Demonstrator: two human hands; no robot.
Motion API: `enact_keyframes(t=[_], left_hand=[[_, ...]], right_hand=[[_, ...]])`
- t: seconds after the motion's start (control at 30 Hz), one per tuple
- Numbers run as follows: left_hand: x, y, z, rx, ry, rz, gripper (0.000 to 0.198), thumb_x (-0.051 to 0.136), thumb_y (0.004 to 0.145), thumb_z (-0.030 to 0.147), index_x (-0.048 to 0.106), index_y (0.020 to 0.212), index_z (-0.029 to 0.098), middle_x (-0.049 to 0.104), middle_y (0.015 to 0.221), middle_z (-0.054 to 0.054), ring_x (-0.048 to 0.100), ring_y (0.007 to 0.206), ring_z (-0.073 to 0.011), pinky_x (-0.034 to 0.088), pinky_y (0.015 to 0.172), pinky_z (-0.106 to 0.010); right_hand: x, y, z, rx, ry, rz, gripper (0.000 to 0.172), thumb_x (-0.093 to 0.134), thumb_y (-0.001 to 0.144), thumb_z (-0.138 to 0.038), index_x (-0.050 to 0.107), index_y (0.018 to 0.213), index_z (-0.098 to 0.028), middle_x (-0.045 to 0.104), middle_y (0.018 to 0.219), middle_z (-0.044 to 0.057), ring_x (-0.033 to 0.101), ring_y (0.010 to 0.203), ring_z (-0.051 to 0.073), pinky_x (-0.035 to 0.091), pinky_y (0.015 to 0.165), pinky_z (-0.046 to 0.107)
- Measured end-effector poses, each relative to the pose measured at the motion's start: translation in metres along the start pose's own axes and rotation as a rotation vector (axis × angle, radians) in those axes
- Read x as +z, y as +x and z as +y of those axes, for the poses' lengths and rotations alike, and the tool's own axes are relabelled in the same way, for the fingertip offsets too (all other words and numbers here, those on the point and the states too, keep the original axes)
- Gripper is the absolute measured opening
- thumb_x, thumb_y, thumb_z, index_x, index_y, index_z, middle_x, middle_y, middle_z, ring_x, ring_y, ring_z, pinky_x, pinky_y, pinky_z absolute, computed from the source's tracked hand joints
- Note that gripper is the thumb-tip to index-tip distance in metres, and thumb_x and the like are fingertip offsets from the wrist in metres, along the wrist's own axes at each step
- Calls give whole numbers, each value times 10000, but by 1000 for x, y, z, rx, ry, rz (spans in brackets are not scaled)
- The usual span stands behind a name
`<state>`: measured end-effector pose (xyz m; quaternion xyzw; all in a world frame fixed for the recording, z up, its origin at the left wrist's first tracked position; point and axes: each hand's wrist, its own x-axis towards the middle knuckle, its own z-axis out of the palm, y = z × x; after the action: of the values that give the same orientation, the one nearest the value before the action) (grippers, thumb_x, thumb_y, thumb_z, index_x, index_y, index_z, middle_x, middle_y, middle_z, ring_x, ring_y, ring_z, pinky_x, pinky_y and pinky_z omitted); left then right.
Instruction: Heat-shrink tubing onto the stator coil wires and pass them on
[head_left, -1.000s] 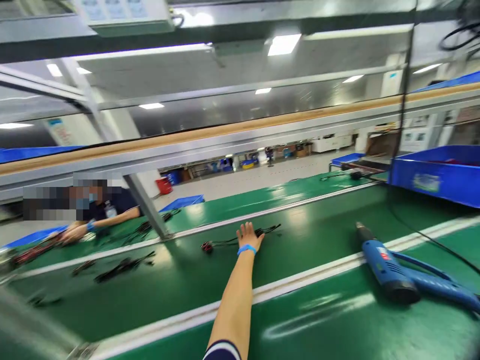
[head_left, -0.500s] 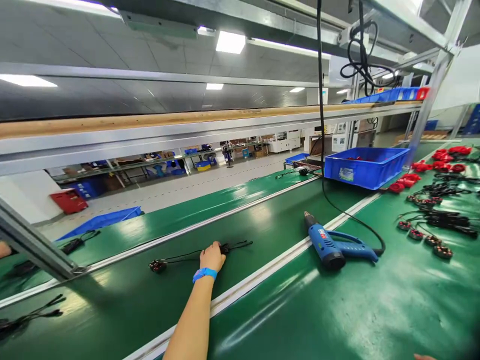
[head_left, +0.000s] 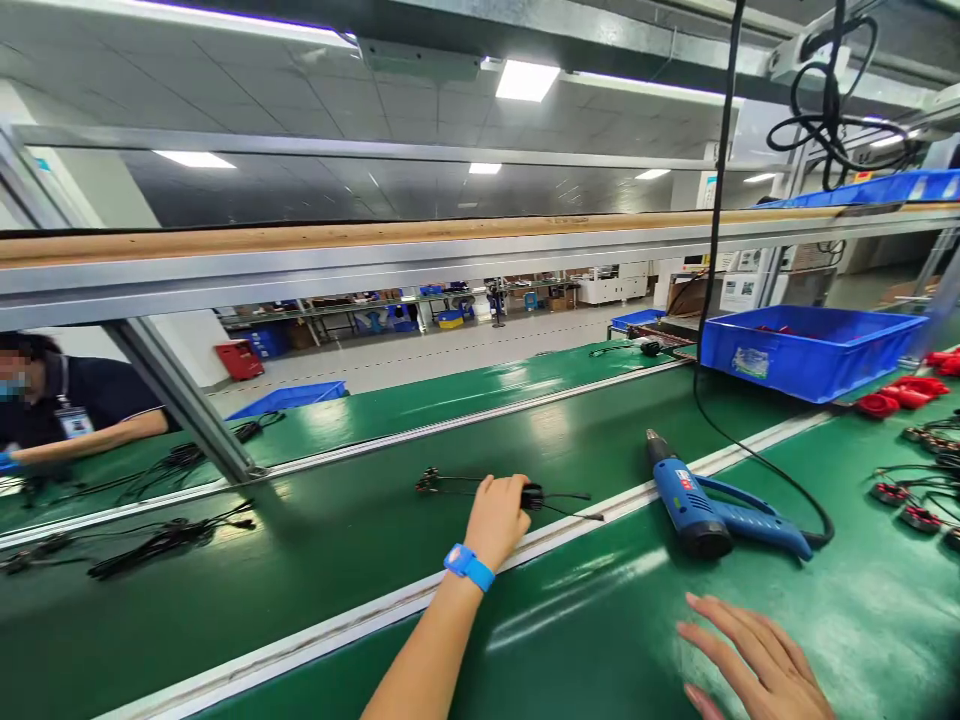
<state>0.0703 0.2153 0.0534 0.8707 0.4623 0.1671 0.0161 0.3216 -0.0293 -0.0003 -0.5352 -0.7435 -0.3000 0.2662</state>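
My left hand (head_left: pixel 499 520), with a blue band on its wrist, is closed around a black wire bundle. A small round coil part (head_left: pixel 429 481) hangs on the wires' left end, and the wire bundle's (head_left: pixel 532 496) loose ends stick out to the right of my fingers. The hand is over the green belt, close to the white rail. At the lower right, my right hand (head_left: pixel 750 655) is over the green bench with its fingers spread and nothing in them. A blue heat gun (head_left: pixel 686 505) lies between the hands and farther back, its nozzle pointing away across the rail.
A blue bin (head_left: pixel 810 350) stands at the back right, near red parts (head_left: pixel 904 395) and several wired coils (head_left: pixel 919 515). More black wires (head_left: pixel 161 540) lie on the belt at left. A co-worker (head_left: pixel 82 405) sits beyond the metal post (head_left: pixel 184 400). A black cord (head_left: pixel 712 250) hangs down to the heat gun.
The wire bundle has moved nearer the white rail in my left hand. My right hand has come into view from the lower right edge. The view has turned left, showing the co-worker.
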Motion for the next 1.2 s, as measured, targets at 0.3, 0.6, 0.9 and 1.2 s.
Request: enact_keyframes(t=[0.3, 0.6, 0.9, 1.2], left_hand=[[21, -46, 90, 430, -204, -134, 498, 583, 787, 181, 504, 1279, 183, 670, 1108, -72, 609, 1045, -236, 424, 1037, -386], [34, -19, 42, 170, -259, -182, 598, 661, 825, 260, 454, 1385, 291, 478, 1468, -36, 420, 1371, -218, 323, 1168, -347], [51, 22, -34, -196, -77, -172, 559, 594, 885, 295, 439, 1420, 267, 500, 1320, -106, 506, 1250, -260, 433, 1042, -358], [35, 40, -15, -48, 29, -289, 324, 603, 878, 281, 605, 1191, 199, 596, 1084, -84, 613, 1012, -230, 481, 879, -326]], right_hand=[[30, 44, -3, -85, -26, -19, 507, 404, 1020, -458, 422, 1444, -182, 421, 1461, 134, 481, 1272, 313, 273, 1108, 472], [51, 10, 13, 235, 356, -236, 267, 372, 1010, -300, 485, 1248, -261, 636, 1076, 7, 670, 766, 174, 558, 591, 273], [52, 3, 31, 312, 315, -358, 290, 529, 891, -353, 510, 1157, -239, 586, 1091, 60, 598, 957, 268, 535, 755, 379], [42, 14, 32, 292, 346, -523, 116, 475, 802, -122, 461, 875, -212, 541, 845, 26, 542, 776, 216, 443, 637, 310]])
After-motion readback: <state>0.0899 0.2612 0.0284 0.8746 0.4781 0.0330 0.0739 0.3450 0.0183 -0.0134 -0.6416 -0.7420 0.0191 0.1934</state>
